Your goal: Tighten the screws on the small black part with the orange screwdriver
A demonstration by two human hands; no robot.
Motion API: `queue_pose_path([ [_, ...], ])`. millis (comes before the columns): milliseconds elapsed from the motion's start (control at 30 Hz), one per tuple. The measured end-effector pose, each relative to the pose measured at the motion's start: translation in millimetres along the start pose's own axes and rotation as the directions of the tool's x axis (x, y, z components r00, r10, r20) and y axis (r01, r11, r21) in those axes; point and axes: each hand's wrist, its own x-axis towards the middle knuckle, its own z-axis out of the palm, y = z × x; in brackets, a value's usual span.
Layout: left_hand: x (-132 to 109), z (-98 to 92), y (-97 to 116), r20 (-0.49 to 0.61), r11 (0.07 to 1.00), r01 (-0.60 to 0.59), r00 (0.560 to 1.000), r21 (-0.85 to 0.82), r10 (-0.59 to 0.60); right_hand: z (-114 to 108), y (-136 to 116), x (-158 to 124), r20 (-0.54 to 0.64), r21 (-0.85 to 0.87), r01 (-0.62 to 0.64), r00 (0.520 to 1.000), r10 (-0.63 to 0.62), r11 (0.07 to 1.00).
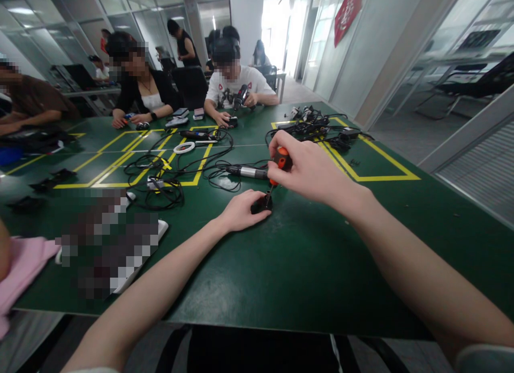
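Green tabletop (305, 255), twelve o'clock: right grip (311, 169) closed on an orange-handled screwdriver (281, 159), tip down on a small black device (262, 204) clamped flat by the left grip (241, 211), casing seemingly unopened, screw work apparently under way, unfinished

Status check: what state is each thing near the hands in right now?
Right hand, closed around the screwdriver handle.
Screwdriver, near upright, tip down on the small black device.
Small black device, flat on the table, held by the left hand.
Silver tool, lying on its side, untouched.
White ring, lying flat.
Black cables, loose and tangled.
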Motion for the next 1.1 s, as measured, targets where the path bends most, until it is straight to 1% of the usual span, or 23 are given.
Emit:
queue_pose_path([
  [233, 1, 1.2, 0, 0.006, 1.0, 0.006, 1.0, -0.006, -0.006, 1, 2, 1, -0.034, -0.057, -0.003, 0.999, 0.002, 0.998],
  [400, 0, 1.2, 0, 0.006, 1.0, 0.003, 1.0, -0.012, -0.003, -1, 0, 1, 0.003, -0.008, -0.024, 1.0, 0.024, 1.0],
  [533, 0, 1.1, 0, 0.01, 1.0, 0.0, 1.0, -0.006, 0.0, 1, -1, 1, 0.012, 0.042, -0.007, 1.0, 0.006, 0.999],
  [633, 1, 1.9, -1, 0.009, 1.0, -0.003, 1.0, -0.01, 0.003, 3, 0, 0, -0.008, 0.035, 0.006, 1.0, -0.006, 0.999],
  [800, 0, 2.1, -2, 0.01, 1.0, -0.003, 1.0, -0.007, 0.003, 6, 3, 1, -0.003, -0.003, 0.021, 1.0, -0.021, 1.0],
  [933, 0, 1.7, -1, 0.011, 1.0, -0.001, 1.0, -0.006, 0.001, 7, 4, 1, -0.004, -0.012, 0.0, 1.0, 0.0, 1.0],
  [1000, 0, 1.8, 0, 0.011, 1.0, -0.002, 1.0, -0.004, 0.002, 7, 5, 2, -0.002, 0.003, 0.011, 1.0, -0.011, 1.0],
  [1100, 1, 2.2, 0, 0.013, 1.0, 0.004, 1.0, -0.001, -0.004, 11, 8, 2, -0.012, 0.05, 0.061, 0.998, -0.06, 0.997],
])
